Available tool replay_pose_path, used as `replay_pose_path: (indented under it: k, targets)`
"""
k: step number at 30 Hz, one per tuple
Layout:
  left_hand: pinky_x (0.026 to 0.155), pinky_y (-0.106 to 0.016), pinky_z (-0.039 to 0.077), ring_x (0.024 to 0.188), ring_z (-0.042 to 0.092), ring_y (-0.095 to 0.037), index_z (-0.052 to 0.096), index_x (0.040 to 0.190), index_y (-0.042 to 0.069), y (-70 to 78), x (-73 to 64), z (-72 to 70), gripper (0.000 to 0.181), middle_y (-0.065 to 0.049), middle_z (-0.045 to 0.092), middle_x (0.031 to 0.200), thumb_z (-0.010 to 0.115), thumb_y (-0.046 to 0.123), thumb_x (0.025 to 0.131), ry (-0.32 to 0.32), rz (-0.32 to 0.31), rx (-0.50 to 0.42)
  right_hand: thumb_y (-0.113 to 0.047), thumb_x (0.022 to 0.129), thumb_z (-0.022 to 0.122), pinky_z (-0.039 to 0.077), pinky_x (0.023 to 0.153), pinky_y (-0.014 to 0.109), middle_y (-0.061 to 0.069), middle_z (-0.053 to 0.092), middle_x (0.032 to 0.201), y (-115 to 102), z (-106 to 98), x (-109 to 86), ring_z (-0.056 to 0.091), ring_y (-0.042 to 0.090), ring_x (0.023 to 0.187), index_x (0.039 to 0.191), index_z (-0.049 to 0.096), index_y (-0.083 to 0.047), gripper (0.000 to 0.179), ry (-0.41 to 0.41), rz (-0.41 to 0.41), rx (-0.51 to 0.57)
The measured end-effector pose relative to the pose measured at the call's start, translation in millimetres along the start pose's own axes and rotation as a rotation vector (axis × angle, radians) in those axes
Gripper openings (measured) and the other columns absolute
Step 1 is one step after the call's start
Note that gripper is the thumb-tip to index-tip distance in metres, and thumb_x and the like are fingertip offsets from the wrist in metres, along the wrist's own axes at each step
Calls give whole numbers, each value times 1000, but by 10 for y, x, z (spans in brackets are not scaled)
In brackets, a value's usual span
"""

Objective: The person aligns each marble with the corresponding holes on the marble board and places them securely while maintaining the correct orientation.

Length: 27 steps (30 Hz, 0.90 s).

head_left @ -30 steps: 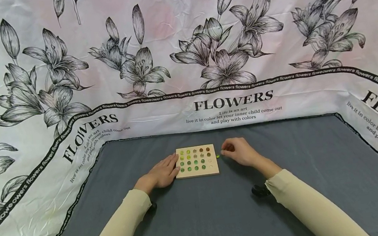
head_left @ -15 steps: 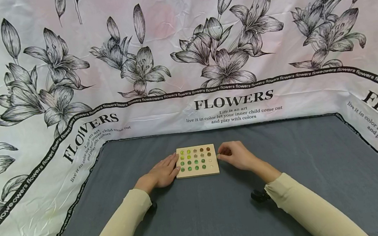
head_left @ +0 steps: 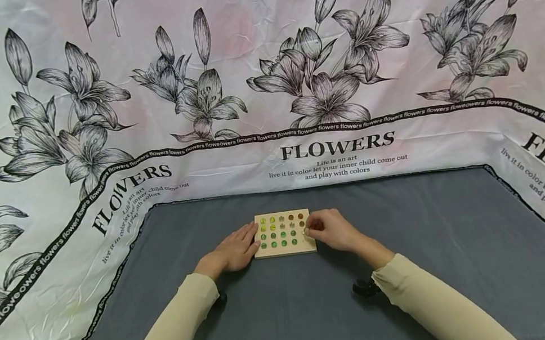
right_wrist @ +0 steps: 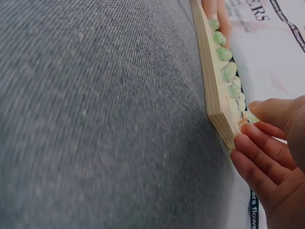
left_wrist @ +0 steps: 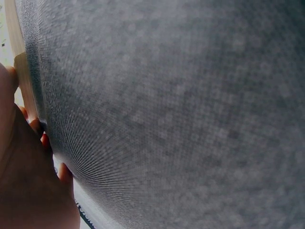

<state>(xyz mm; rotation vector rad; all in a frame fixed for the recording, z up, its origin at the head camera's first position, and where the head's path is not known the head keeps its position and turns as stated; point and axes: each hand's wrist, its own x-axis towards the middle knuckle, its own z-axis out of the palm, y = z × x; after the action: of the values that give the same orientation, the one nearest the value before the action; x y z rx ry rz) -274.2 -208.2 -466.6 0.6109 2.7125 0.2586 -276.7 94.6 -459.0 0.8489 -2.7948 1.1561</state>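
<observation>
A pale wooden board (head_left: 280, 253) lies on the grey cloth, its round hollows holding rows of glass marbles in yellow-green, clear, brown and green. My left hand (head_left: 233, 249) rests against the board's left edge with fingers extended; in the left wrist view it sits beside the wooden edge (left_wrist: 24, 71). Over the board's right edge, my right hand (head_left: 333, 231) pinches a small greenish marble (right_wrist: 252, 117) between thumb and fingertips, near the right-hand column. The lowest hollow of that column has no marble; the one above is partly covered by the fingers.
Grey cloth (head_left: 290, 315) spreads all round the board. Behind it hangs a white fabric (head_left: 231, 169) with flower drawings and lettering. A black wrist device (head_left: 366, 288) sits under the right sleeve.
My right hand has taken up the yellow-green marble that lay right of the board and has moved left over the board's edge. The left hand and the board have stayed in place.
</observation>
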Motion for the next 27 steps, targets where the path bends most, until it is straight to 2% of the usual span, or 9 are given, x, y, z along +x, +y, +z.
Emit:
replay_pose_path:
  k: [8,27]
  targets:
    - [128,-44,15,159,9,-23,10,167,15,-46,37,43,64,-4,10,172,26,46,113,11,2,-3,-9,96,72,56,70,33,5,72,93,-11,64,38,65,14,80,104,74,-1,12,-6,38,-34]
    - [127,-45,15,158,10,-24,12,166,15,-48,36,49,64,-5,11,172,27,46,113,21,1,-11,-5,95,72,57,72,33,6,73,93,-59,93,50,66,15,81,107,75,0,14,-7,17,-76]
